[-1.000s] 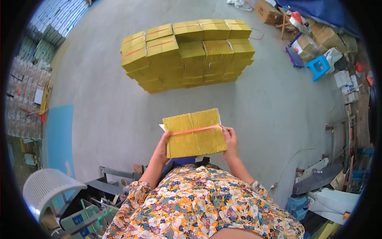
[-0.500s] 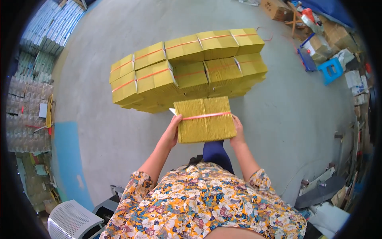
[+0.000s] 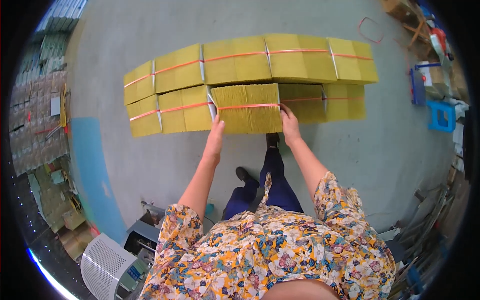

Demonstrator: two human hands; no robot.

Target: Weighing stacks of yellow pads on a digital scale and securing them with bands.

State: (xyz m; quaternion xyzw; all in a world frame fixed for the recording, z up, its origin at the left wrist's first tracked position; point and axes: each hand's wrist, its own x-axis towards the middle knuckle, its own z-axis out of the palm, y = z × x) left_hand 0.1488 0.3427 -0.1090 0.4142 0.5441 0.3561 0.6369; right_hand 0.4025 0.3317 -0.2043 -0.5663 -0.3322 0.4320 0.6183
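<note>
Between my hands is a yellow bundle of thin stacked sheets (image 3: 248, 119), bound round the middle by a pinkish-red strap. My left hand (image 3: 215, 136) grips its left side and my right hand (image 3: 289, 125) its right side. A white edge shows at the bundle's left end. The held bundle lies against the near row of a large stack of similar strapped yellow bundles (image 3: 235, 61), beside the bundle on its left. It covers part of that near row. Most of my fingers are hidden behind the bundle's ends.
The stack stands on a grey concrete floor (image 3: 340, 160) with a blue painted strip (image 3: 95, 170). Packed goods (image 3: 40, 110) line the left. At the lower left is a perforated grey machine cover (image 3: 107, 265). A blue stool (image 3: 441, 116) and cartons stand at the right.
My hands have carried the bundle forward, away from my body, up to the near row of the stack. My view has shifted, and both my feet now show.
</note>
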